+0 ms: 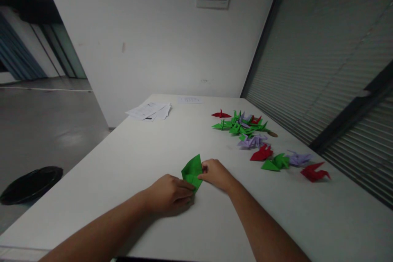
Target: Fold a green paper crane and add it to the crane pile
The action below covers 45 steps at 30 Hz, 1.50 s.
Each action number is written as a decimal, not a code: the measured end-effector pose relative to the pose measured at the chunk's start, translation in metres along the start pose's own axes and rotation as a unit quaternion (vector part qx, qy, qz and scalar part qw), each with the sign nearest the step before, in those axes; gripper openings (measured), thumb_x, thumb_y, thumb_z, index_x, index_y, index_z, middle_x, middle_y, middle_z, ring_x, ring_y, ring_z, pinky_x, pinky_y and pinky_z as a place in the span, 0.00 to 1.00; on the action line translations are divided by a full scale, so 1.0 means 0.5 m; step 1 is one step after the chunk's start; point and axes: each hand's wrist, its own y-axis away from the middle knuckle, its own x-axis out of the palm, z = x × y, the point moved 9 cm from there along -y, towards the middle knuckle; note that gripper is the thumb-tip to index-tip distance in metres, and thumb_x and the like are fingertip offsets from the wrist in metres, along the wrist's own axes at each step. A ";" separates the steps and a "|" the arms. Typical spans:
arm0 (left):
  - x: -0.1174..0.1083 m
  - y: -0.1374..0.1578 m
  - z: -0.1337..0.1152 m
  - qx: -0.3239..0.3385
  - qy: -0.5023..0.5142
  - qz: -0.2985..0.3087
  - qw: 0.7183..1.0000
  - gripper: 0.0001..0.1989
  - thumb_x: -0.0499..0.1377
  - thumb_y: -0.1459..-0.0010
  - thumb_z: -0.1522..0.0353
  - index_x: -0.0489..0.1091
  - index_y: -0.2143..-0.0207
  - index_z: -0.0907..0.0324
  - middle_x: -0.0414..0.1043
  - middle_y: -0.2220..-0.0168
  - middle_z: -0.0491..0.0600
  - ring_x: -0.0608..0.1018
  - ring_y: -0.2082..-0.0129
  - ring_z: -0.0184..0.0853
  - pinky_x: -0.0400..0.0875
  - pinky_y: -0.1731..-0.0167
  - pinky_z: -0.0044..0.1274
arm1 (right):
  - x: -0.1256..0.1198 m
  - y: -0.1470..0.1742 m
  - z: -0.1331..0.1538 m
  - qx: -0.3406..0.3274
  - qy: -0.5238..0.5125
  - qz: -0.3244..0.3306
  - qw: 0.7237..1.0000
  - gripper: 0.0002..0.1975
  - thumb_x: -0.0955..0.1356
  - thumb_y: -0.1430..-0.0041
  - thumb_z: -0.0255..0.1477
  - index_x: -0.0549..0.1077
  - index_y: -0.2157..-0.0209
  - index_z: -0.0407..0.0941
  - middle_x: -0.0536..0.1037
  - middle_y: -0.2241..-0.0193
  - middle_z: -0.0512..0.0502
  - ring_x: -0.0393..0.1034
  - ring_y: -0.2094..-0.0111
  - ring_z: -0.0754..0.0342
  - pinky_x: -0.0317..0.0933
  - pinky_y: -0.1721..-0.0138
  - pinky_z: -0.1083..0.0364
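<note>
A partly folded piece of green origami paper (192, 170) stands tilted up from the white table, between my two hands. My left hand (175, 194) is closed at its lower left edge, fingers bent over the paper, the thumb hidden. With thumb and forefinger my right hand (215, 173) pinches the right edge of the same paper. Creases show across the sheet's lower part. To the right lie a red paper crane (262, 153), a green paper crane (276, 163) and a purple paper crane (298, 158).
A pile of green, purple and red paper cranes (241, 125) lies farther back on the white table (129, 172). White printed sheets (150, 110) rest at the back left. A black-lined bin (30, 184) stands on the floor at left. Window blinds (325, 57) border the right side.
</note>
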 end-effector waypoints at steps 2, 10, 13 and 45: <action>-0.025 0.004 0.041 -0.061 0.025 -0.064 0.996 0.12 0.54 0.32 0.66 0.77 0.65 0.57 0.78 0.69 0.51 0.79 0.70 0.35 0.73 0.67 0.24 | 0.001 0.000 0.000 -0.001 0.004 0.001 1.000 0.07 0.77 0.52 0.24 0.76 0.78 0.42 0.76 0.79 0.53 0.69 0.75 0.56 0.51 0.75 0.58; -0.027 0.025 0.170 -0.260 0.073 -0.132 0.954 0.14 0.56 0.46 0.79 0.80 0.65 0.59 0.82 0.66 0.49 0.81 0.66 0.36 0.74 0.63 0.26 | 0.004 -0.002 -0.007 -0.002 0.013 0.003 1.000 0.06 0.77 0.52 0.24 0.77 0.76 0.42 0.77 0.78 0.52 0.70 0.74 0.55 0.51 0.74 0.58; -0.016 0.010 0.146 -0.210 0.095 -0.116 0.966 0.17 0.55 0.45 0.80 0.82 0.62 0.58 0.83 0.63 0.51 0.82 0.63 0.37 0.76 0.59 0.27 | 0.004 -0.002 -0.004 -0.001 0.014 0.003 1.000 0.06 0.77 0.52 0.24 0.77 0.76 0.42 0.78 0.78 0.52 0.70 0.74 0.55 0.51 0.74 0.58; 0.035 -0.019 0.052 -0.011 -0.018 -0.019 1.000 0.19 0.56 0.42 0.82 0.80 0.56 0.58 0.80 0.51 0.54 0.79 0.54 0.42 0.76 0.52 0.32 | 0.004 -0.002 0.003 -0.024 0.007 0.001 1.000 0.06 0.76 0.51 0.24 0.76 0.77 0.43 0.76 0.79 0.53 0.68 0.75 0.56 0.50 0.74 0.58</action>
